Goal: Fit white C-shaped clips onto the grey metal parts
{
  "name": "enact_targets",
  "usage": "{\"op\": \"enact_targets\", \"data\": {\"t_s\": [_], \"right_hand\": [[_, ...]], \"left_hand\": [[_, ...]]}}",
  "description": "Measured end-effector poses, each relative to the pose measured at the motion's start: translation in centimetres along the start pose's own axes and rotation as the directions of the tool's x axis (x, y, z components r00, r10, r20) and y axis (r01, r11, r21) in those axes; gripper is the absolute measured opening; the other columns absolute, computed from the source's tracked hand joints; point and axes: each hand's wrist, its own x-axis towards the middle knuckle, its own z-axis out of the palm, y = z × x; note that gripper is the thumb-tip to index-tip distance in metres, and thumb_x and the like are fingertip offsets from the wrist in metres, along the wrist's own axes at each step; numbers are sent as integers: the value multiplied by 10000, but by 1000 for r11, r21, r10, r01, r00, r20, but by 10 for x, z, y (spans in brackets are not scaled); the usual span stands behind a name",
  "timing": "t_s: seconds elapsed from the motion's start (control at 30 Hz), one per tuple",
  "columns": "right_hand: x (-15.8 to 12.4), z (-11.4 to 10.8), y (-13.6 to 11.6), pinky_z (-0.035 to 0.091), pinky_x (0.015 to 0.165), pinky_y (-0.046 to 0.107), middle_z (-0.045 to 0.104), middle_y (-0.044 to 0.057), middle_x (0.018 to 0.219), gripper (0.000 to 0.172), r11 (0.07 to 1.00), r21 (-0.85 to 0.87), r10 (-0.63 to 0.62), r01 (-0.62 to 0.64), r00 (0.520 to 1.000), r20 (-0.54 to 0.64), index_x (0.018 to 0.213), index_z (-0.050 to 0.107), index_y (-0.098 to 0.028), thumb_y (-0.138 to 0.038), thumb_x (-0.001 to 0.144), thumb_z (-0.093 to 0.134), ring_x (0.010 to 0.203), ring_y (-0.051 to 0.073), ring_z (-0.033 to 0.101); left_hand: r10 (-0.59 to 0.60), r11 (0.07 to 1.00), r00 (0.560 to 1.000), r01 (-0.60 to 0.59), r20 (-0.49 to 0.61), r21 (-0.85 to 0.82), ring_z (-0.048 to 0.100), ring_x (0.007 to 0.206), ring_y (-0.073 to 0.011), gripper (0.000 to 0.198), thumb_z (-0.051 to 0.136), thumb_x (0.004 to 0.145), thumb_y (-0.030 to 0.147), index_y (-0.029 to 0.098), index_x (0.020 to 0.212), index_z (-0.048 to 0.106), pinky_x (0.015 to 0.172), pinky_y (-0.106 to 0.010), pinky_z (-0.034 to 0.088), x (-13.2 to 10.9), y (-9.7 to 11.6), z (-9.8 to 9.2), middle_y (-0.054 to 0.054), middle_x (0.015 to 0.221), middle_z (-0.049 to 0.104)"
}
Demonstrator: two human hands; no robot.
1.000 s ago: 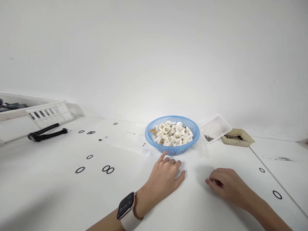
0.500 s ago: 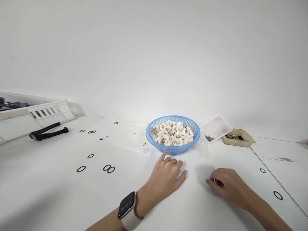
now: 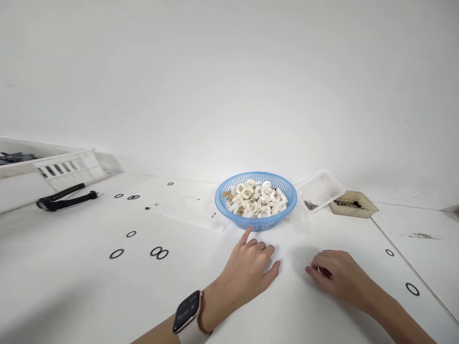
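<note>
My left hand [image 3: 249,265] rests on the white table just in front of a blue plastic basket [image 3: 219,203]. Its index finger points toward the basket's near side, the other fingers bend loosely and the thumb stands apart; nothing is in it. White and cream curved pieces [image 3: 256,198] with small metal bits fill the basket, a few of them yellowish. To the right, my right hand [image 3: 333,272] lies loosely curled on the table, thumb near the bent fingers. No object shows in it, though its fingertips are partly hidden. A smartwatch [image 3: 187,310] is on my left wrist.
Right of the basket are a clear tray [image 3: 324,188] with small metal pieces and a beige tray [image 3: 371,209] with metal parts. Black rings [image 3: 116,253] lie scattered. Farther left are a black strap-like item [image 3: 68,200] and a white crate [image 3: 71,160] holding dark items.
The view has shifted slightly, so the crate, rings and basket appear a little farther left. My left hand sits slightly lower and more to the right against the basket; my right hand is nearly unchanged.
</note>
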Motion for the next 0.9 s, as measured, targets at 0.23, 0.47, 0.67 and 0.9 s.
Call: {"op": "enact_targets", "data": {"t_s": [0.23, 0.47, 0.67, 0.9], "right_hand": [[-1, 0, -1, 280, 539, 263, 519, -18, 588, 378, 1000, -2, 0, 0, 1000, 11, 658, 358, -209, -282, 1018, 445, 535, 128, 442], [-2, -2, -3, 280, 541, 260, 502, -25, 589, 380, 999, 14, 32, -32, 999, 3, 654, 347, -207, -280, 1010, 457, 540, 124, 425], [-1, -3, -4, 268, 532, 261, 463, -35, 577, 390, 1000, -10, 6, -6, 1000, -5, 654, 304, -211, -267, 1006, 463, 523, 121, 387], [-1, -1, -1, 276, 537, 264, 494, -25, 582, 381, 1000, 4, 4, -4, 1000, 3, 657, 332, -211, -271, 1013, 453, 534, 129, 426]], "left_hand": [[-3, 998, 999, 0, -35, -61, 689, 654, -206, 237, 557, 950, 314, 221, 737, 603, 1126, -527, 409, 2, -7, 5, 16, 621, 655], [-20, 998, 998, 17, -52, -64, 702, 649, -217, 218, 580, 930, 317, 223, 736, 607, 1074, -515, 469, 3, -11, 7, 0, 630, 695], [-6, 998, 1000, 4, -20, -57, 693, 654, -208, 233, 563, 946, 307, 216, 735, 598, 1110, -525, 439, 2, -7, 3, 5, 632, 672], [10, 998, 1000, -11, -14, -60, 689, 661, -208, 214, 568, 942, 295, 218, 744, 598, 1142, -536, 397, 2, -5, 2, 18, 632, 646]]}}
